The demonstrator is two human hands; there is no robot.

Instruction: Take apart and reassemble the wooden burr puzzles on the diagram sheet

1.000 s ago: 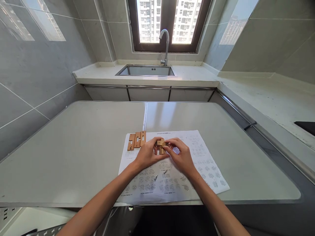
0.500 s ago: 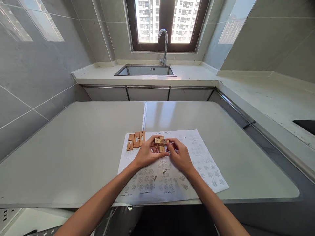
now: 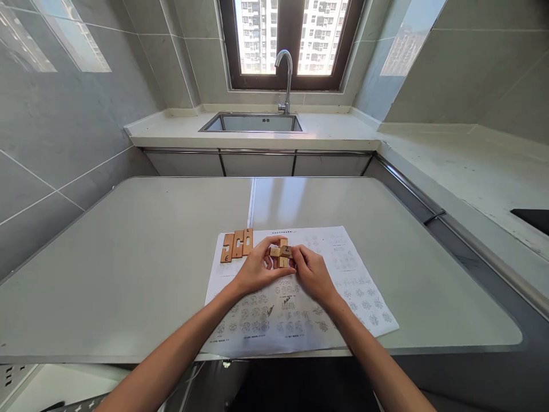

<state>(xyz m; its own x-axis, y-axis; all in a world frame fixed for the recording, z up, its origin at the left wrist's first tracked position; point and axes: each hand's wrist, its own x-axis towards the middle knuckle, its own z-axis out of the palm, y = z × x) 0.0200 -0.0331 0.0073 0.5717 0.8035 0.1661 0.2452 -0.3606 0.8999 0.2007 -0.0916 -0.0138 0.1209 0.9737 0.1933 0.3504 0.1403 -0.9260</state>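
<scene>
Between my hands, above the printed sheet (image 3: 300, 337), is a cluster of interlocking wooden puzzle pieces (image 3: 282, 252) forming a cross shape. Dark markings show on some pieces, one like a 2. My left hand (image 3: 256, 266) curves around its left side, with thumb below and fingers above and behind. My right hand (image 3: 312, 269) pinches the cluster's right side with thumb and bent fingers. Left of my hands, three flat notched wooden pieces (image 3: 237, 244) lie side by side, partly on the sheet's upper left corner. Some fingertips are hidden behind the cluster.
The sheet carries rows of small line drawings and lies on a pale table (image 3: 150, 257). Beyond the table, a counter holds a sink (image 3: 257, 123) with a tall faucet (image 3: 288, 80) under a window. Tiled walls stand on both sides; a ledge (image 3: 480, 166) runs along the right.
The cluster has turned slightly in my hands, and the piece marked 2 now sits a little lower and more squarely. My right fingers have drawn in closer together at its right side.
</scene>
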